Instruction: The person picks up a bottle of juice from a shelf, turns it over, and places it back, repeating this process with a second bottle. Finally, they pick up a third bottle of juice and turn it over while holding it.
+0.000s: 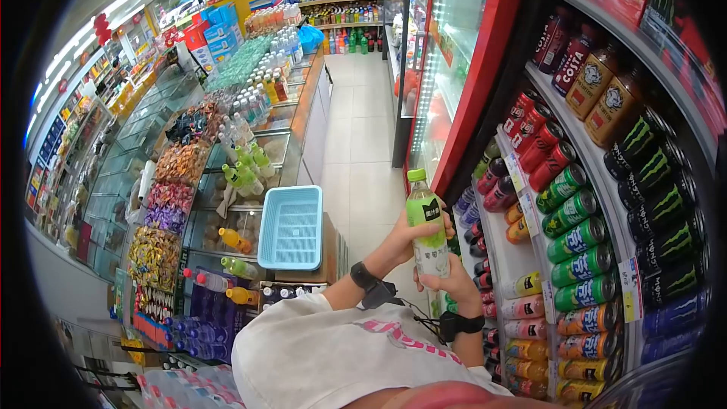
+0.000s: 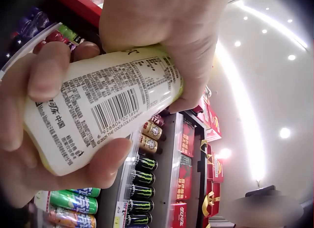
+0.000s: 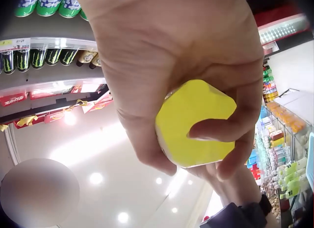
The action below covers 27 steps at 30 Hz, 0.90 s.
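A clear bottle with a green cap and green label [image 1: 425, 216] is held tilted, cap end away from the body. My left hand [image 1: 413, 236] grips its middle, fingers curled round it. The right hand [image 1: 453, 280] holds the lower end, below the left one. In the left wrist view, the barcode side of the bottle [image 2: 115, 103] faces the camera, with fingers around it. The right wrist view shows the yellow-green base [image 3: 198, 125], with the right hand [image 3: 181, 56] wrapped over it and fingertips lying across it.
Shelves of cans and bottles [image 1: 579, 220] stand close on the right, beside a red-framed glass fridge [image 1: 473, 68]. On the left are a glass counter with snacks and bottles, and a blue basket [image 1: 291, 227]. A tiled aisle [image 1: 356, 136] runs ahead.
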{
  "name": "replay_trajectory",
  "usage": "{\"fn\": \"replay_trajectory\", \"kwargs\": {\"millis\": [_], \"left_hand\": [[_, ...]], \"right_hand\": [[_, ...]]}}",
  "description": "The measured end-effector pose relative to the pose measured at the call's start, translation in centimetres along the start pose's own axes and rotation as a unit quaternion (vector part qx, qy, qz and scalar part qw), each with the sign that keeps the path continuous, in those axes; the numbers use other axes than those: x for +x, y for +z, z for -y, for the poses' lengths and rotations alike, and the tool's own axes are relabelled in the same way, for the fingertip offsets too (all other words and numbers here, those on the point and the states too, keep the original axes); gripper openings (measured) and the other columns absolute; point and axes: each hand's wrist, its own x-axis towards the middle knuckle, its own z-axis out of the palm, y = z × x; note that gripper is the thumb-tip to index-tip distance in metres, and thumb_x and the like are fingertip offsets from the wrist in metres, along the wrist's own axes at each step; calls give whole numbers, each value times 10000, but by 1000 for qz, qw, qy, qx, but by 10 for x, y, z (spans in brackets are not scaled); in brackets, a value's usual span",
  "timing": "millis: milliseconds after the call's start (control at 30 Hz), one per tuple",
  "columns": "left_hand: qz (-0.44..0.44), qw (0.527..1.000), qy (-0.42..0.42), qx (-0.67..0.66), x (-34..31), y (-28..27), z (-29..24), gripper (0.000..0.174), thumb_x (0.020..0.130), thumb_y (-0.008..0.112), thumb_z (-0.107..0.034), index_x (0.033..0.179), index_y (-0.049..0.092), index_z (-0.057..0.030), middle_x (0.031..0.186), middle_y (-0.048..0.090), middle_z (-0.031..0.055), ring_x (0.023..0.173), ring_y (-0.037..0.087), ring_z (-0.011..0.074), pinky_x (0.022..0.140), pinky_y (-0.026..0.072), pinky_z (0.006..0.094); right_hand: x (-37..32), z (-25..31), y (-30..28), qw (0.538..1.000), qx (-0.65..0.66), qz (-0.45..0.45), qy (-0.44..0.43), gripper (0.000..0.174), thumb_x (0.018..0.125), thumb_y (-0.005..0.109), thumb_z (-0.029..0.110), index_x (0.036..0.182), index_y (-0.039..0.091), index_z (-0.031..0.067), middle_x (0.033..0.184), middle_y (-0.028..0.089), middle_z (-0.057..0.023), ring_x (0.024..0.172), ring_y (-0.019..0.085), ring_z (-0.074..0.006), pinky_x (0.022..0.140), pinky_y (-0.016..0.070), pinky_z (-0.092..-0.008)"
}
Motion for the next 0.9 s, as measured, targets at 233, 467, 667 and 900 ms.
{"fn": "replay_trajectory", "kwargs": {"millis": [233, 467, 667, 900], "left_hand": [[59, 997, -33, 23, -3, -1, -1, 586, 844, 776, -186, 1331, 486, -36, 1034, 653, 98, 957, 687, 225, 886, 572, 398], [7, 997, -40, 61, -2, 5, 1, 535, 881, 752, -209, 1309, 499, -11, 1016, 663, 110, 943, 698, 215, 886, 577, 392], [-46, 997, -34, 54, 0, 4, 3, 474, 927, 723, -220, 1289, 510, 0, 1047, 668, 116, 945, 712, 219, 868, 588, 378], [-154, 970, 20, 187, 4, 10, 8, 360, 926, 760, -202, 1159, 578, 4, 1005, 706, 110, 880, 726, 189, 795, 597, 334]], "right_hand": [[-4, -3, 16, 997, 80, 13, -6, 481, 821, 807, 160, 1210, 563, 21, 988, 712, -97, 838, 726, -191, 572, 512, -243], [0, -26, 8, 996, 90, 23, 0, 497, 815, 789, 196, 1211, 538, 31, 985, 702, -98, 790, 709, -194, 537, 481, -228], [-1, -20, 16, 996, 75, -39, -6, 407, 836, 799, 197, 1151, 622, 11, 979, 702, -69, 823, 701, -161, 692, 545, -284], [16, -34, 19, 968, -136, -186, -96, 549, 814, 821, 110, 1279, 550, 6, 1090, 682, -71, 980, 677, -163, 856, 548, -328]]}}
